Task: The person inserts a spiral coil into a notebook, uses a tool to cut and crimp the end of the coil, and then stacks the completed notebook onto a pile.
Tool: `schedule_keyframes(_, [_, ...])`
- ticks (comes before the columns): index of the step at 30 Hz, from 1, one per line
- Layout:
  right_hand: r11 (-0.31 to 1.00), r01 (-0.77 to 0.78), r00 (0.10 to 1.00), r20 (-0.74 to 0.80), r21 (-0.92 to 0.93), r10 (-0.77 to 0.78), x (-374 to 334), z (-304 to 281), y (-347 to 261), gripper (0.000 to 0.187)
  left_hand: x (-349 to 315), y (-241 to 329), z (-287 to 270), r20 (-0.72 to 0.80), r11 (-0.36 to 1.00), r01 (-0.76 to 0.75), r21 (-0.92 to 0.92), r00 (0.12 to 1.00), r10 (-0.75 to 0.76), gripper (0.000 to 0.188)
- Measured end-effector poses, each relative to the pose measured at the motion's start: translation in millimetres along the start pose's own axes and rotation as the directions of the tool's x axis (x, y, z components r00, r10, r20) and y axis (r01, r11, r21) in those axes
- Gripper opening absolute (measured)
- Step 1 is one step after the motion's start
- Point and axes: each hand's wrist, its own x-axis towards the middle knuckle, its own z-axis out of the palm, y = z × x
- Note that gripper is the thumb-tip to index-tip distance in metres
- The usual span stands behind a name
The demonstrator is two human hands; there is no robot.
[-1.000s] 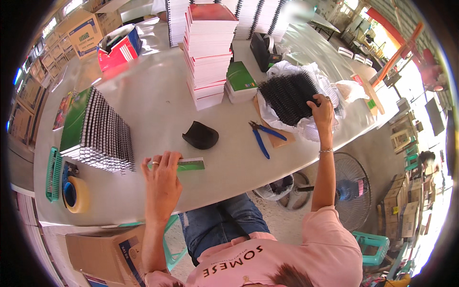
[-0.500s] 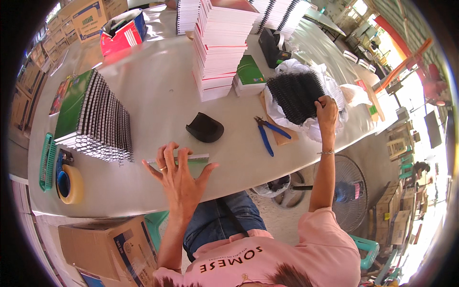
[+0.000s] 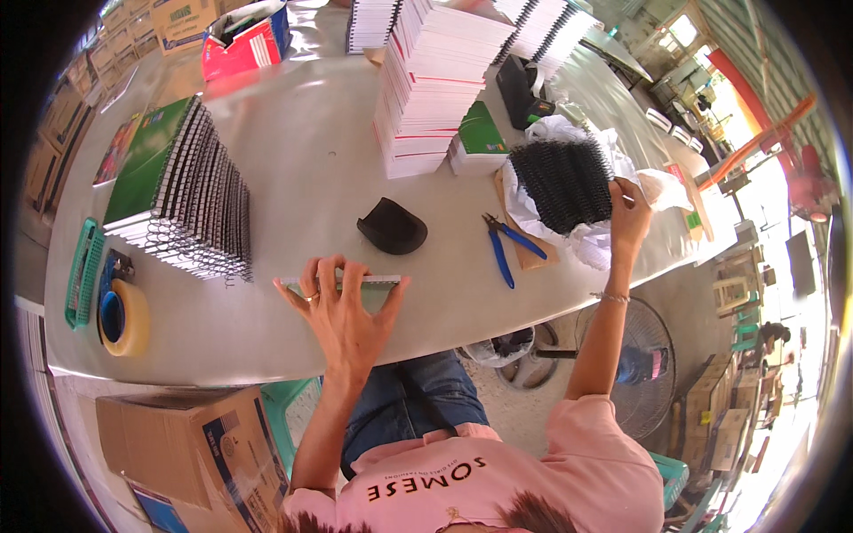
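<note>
My left hand grips a thin unbound notebook near the table's front edge. Its thumb is at one end and its fingers reach over the punched edge; the hand hides much of the notebook. To the right, my right hand pinches at the side of a pile of black spiral binding coils, which lies in an opened white plastic bag. Whether one coil is separated cannot be made out. Blue-handled cutting pliers lie between my hands, with a curved black piece beyond the notebook.
Spiral-bound notebooks stand stacked at left, beside a tape roll and a green basket. A tall pile of unbound notebooks rises at the back, near a black tape dispenser. A fan stands below the table's right side.
My left hand has closed from spread fingers into a grip across the notebook's ends. My right hand remains at the coils, its fingers slightly shifted. The whole view has shifted a little.
</note>
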Motion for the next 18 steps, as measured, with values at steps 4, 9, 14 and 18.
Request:
schedule_keyframes(4, [0.854, -0.074, 0.983, 0.184, 0.515, -0.025, -20, -24, -38, 0.021, 4, -2, -5, 0.008, 1.000, -0.009, -0.021, 1.000, 0.009, 0.041])
schedule_keyframes(9, [0.510, -0.224, 0.949, 0.306, 0.830, -0.080, -62, -23, -97, 0.045, 6, 0, 1, -0.006, 0.998, -0.012, -0.059, 1.000, 0.012, 0.040])
schedule_keyframes(14, [0.577, -0.389, 0.698, 0.638, 0.718, -0.324, -109, 10, -133, 0.042, 5, -3, 0, -0.017, 0.999, -0.015, -0.038, 1.000, 0.015, 0.039])
schedule_keyframes(18, [0.774, -0.314, 0.430, 0.810, 0.549, -0.400, -138, 34, -139, 0.025, 6, 0, -1, -0.005, 0.999, 0.001, -0.044, 1.000, -0.001, 0.038])
